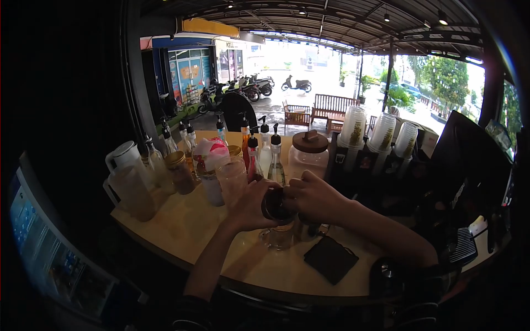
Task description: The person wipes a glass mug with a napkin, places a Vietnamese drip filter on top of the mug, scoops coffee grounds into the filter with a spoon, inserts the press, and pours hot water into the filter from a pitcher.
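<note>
My left hand (251, 204) is wrapped around a dark, round container (274, 205), tilted so that its opening faces me. My right hand (309, 196) is at the container's right rim with its fingers curled and closed; whatever they may hold is hidden. Just below the container, a clear glass vessel (277, 238) stands on the wooden counter (190, 243). A dark square mat (331, 259) lies to the right of this vessel. Close behind my left hand is a clear plastic cup (232, 179).
Several pump bottles (275, 160) line the counter's back, beside a wooden-lidded jar (310, 154). Plastic pitchers (132, 193) stand at the left. Stacked cups (381, 132) and a dark monitor (461, 149) occupy the right. A lit fridge (52, 248) stands at lower left.
</note>
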